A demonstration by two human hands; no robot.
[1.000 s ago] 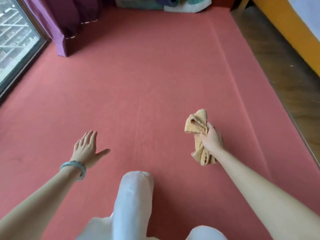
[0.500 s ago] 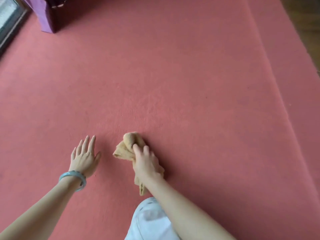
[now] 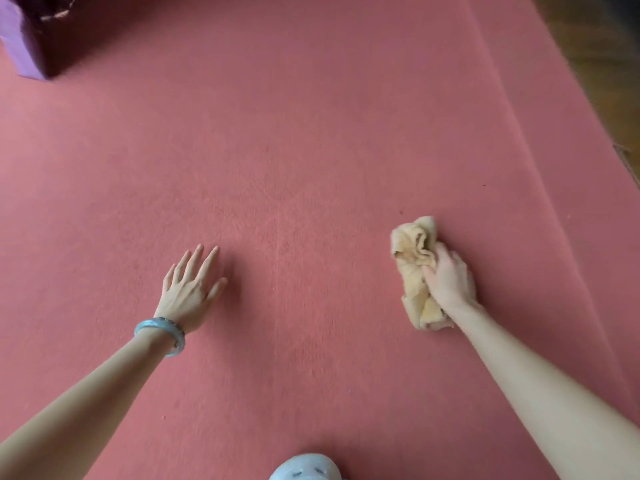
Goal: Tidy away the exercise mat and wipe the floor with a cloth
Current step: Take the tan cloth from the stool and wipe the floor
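Cloth [image 3: 414, 244], bunched right of centre, is gripped by the right hand [image 3: 448, 280] and pressed to the red surface [image 3: 311, 133]; the left hand [image 3: 188, 289] lies flat, fingers straight, left of centre. Wiping seems underway, and the next sweep needs steady downward pressure.

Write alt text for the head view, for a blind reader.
A right hand grips a crumpled tan cloth against a red floor, while the left hand, a blue bangle on its wrist, rests flat, fingers spread. A purple curtain shows at top left.
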